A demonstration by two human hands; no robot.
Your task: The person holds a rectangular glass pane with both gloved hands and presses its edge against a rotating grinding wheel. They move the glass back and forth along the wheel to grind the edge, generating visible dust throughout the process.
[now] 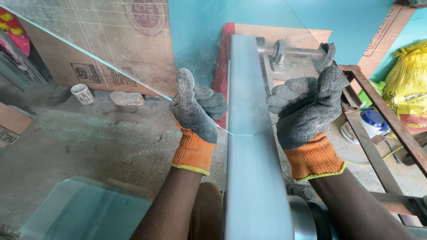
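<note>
A large clear glass sheet is held up in front of me, its lower corner resting on a grey sanding belt that runs away from me. My left hand, in a grey glove with an orange cuff, grips the sheet's lower left edge. On the sheet's right edge, my right hand, gloved the same, is clamped with the thumb up. Fine white dust covers both gloves and the glass.
A rusty metal frame and a belt roller stand at the right. More glass sheets lie at the lower left. Cardboard, a white cup and a stone sit by the wall; a yellow sack is far right.
</note>
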